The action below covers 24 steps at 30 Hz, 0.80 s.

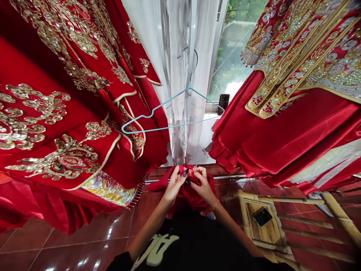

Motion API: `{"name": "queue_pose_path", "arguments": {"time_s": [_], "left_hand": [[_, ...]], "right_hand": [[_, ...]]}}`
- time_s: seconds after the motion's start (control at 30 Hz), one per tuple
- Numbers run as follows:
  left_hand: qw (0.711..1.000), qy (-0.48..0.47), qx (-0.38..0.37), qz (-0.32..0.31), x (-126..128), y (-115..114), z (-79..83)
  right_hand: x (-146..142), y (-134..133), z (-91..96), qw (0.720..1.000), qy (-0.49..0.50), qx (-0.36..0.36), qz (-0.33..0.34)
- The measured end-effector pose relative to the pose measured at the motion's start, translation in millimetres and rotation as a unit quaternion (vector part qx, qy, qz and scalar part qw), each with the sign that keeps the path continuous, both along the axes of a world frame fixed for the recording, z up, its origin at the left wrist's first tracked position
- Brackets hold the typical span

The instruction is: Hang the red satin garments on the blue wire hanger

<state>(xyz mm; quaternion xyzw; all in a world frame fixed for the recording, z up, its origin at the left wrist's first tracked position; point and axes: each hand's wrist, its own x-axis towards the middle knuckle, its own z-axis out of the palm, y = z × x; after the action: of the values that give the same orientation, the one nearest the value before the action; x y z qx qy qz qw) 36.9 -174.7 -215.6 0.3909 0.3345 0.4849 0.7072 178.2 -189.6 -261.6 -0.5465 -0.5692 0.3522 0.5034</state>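
My left hand [174,184] and my right hand [200,183] are close together in front of me, with their fingers pinching a bunched red cloth [186,197]. The cloth looks like satin and hangs in folds below my hands, partly hidden by them. A thin bracelet circles my right wrist. Straight ahead, above my hands, hangs a pale teal wire hanger [189,87] with nothing on it. It is well clear of both hands.
Red gowns with gold embroidery hang left [56,113] and right [282,128] of me. A white curtain [158,49] covers part of the window [231,49]. A phone [223,103] stands on the sill. Another phone [262,216] lies on a bamboo stool [279,200] on the glossy tile floor [84,241].
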Motion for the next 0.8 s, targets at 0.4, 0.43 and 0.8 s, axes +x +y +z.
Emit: {"name": "queue_pose_path", "arguments": {"time_s": [0.4, 0.43, 0.8], "left_hand": [[0.999, -0.012, -0.031, 0.025, 0, -1, 9.6], [0.999, -0.013, -0.037, 0.029, 1, -2, 9.7], [0.864, 0.489, -0.016, 0.114, -80, 11, -36.0]], "right_hand": [[5, 5, 3.9, 0.994, -0.017, -0.045, 0.102], [8, 5, 8.5, 0.992, -0.009, -0.045, 0.118], [21, -2, 42.3, 0.998, 0.046, 0.014, 0.039]]}}
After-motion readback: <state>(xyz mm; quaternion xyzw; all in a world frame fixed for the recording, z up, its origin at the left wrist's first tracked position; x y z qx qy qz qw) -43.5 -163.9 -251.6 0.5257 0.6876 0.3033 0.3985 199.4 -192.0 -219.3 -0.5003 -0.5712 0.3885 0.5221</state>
